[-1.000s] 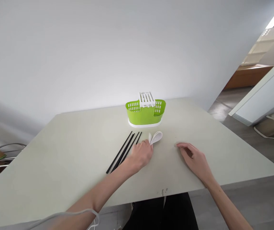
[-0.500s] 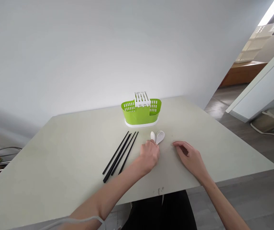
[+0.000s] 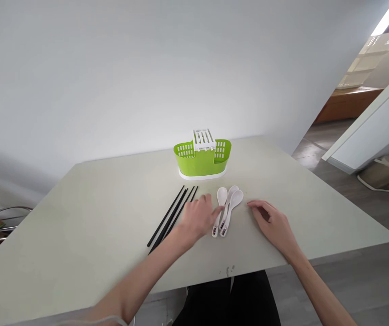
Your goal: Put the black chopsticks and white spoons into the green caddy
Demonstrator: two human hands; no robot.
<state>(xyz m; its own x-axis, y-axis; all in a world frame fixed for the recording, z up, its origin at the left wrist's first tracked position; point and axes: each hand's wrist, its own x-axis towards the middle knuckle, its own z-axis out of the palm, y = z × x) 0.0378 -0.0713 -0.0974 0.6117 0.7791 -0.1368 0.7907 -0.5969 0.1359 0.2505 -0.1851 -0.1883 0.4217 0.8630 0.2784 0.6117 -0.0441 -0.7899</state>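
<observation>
Three white spoons [image 3: 222, 195] lie on the table with their bowls pointing away from me, two of them partly overlapping. Just left of them is my left hand [image 3: 198, 216], its thumb apart and reaching over or against the spoon handles; I cannot tell whether it touches them. It grips nothing that I can see. Several black chopsticks [image 3: 167, 216] lie side by side, their near part hidden behind my left hand and forearm. My right hand [image 3: 273, 224] rests on the table to the right of the spoons, loosely curved, with a gap between thumb and fingers and nothing in it.
A green cutlery basket [image 3: 201, 164] with a white slatted top and white base stands behind the spoons, near the wall. The pale table [image 3: 112, 194] meets the wall at the back. A metal-framed rack [image 3: 0, 226] is at the far left.
My left hand has moved left off the spoons and let them go. They now lie fanned out with their handles in view. My right hand stays in place.
</observation>
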